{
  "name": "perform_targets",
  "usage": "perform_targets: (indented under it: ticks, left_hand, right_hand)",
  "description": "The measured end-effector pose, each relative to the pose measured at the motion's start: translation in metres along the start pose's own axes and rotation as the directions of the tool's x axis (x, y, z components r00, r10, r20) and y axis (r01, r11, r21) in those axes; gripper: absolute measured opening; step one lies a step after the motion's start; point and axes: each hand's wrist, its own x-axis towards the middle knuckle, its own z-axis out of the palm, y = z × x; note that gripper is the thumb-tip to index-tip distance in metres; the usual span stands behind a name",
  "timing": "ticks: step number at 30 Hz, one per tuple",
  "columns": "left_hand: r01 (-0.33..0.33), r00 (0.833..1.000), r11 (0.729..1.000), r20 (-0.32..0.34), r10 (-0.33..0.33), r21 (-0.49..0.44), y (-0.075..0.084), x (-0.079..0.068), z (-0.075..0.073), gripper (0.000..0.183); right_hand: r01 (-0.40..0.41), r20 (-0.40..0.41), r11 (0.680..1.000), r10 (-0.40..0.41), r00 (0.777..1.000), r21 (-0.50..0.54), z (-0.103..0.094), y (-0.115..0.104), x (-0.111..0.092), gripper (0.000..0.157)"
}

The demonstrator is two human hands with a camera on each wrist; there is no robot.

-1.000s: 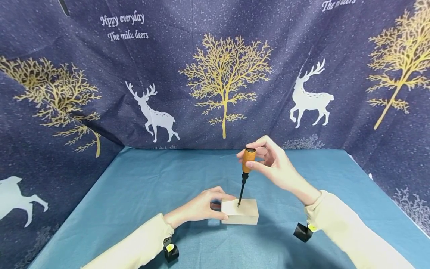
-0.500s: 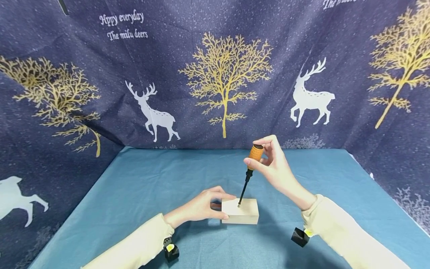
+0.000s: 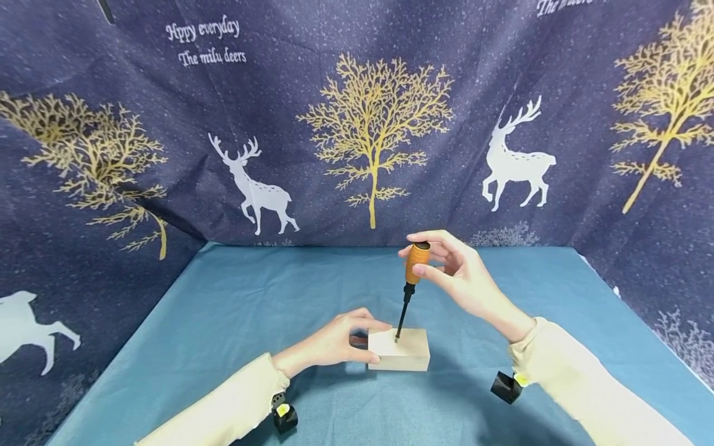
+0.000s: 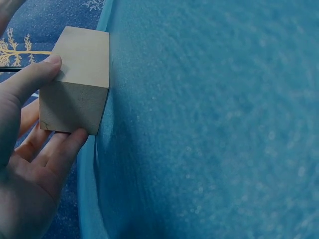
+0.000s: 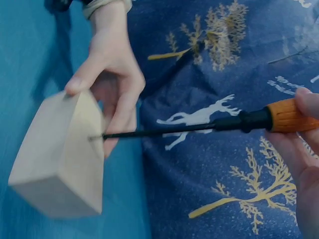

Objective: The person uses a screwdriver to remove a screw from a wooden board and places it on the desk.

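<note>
A pale wooden block [image 3: 409, 360] lies on the blue cloth. My left hand [image 3: 337, 339] grips its left end, the thumb at the near face and a finger reaching over the top; in the left wrist view the thumb [image 4: 42, 74] presses against the block [image 4: 82, 57]. Above it my right hand [image 3: 465, 279] holds a screwdriver [image 3: 414, 266] by its orange handle between thumb and fingers. The black shaft slants slightly, handle to the right. Its tip meets what looks like a small screw [image 5: 94, 138] in the block's top, blurred in the right wrist view.
Blue cloth [image 3: 251, 297] covers the table, and a dark curtain [image 3: 424, 204] printed with deer and trees hangs behind it. Black wrist cameras sit under the left cuff [image 3: 286, 419] and the right cuff [image 3: 506, 388].
The screwdriver handle tipped to the right, then came back left and more upright as my right hand's fingers shifted around it. My left hand and the block stayed in place.
</note>
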Motion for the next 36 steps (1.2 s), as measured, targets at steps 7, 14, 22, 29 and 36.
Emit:
perform_targets:
  ticks: [7,14,22,29,36]
  left_hand:
    - [-0.012,1.0,1.0,-0.001,0.012,0.01,-0.002,0.0,0.001,0.052]
    - [-0.005,1.0,1.0,-0.002,0.005,0.02,-0.019,0.004,0.004,0.056]
    - [-0.024,1.0,0.999,0.002,0.024,0.024,-0.031,0.007,0.004,0.057]
    - [-0.023,1.0,0.999,0.006,0.023,0.034,-0.032,0.007,0.005,0.056]
    - [-0.01,1.0,0.999,0.0,0.01,0.043,-0.029,0.008,0.005,0.055]
  right_hand:
    - [0.029,0.009,0.998,-0.03,1.0,0.049,-0.001,0.007,-0.001,0.043]
    - [-0.039,-0.196,0.979,-0.001,0.981,-0.201,0.006,0.011,-0.003,0.056]
    - [-0.041,-0.204,0.994,0.02,0.979,-0.1,0.007,0.007,-0.001,0.043]
    - [0.007,-0.106,0.999,-0.012,0.994,-0.047,0.003,0.007,-0.005,0.045]
    - [-0.005,0.039,0.993,0.0,0.999,0.116,-0.004,0.009,-0.005,0.047]
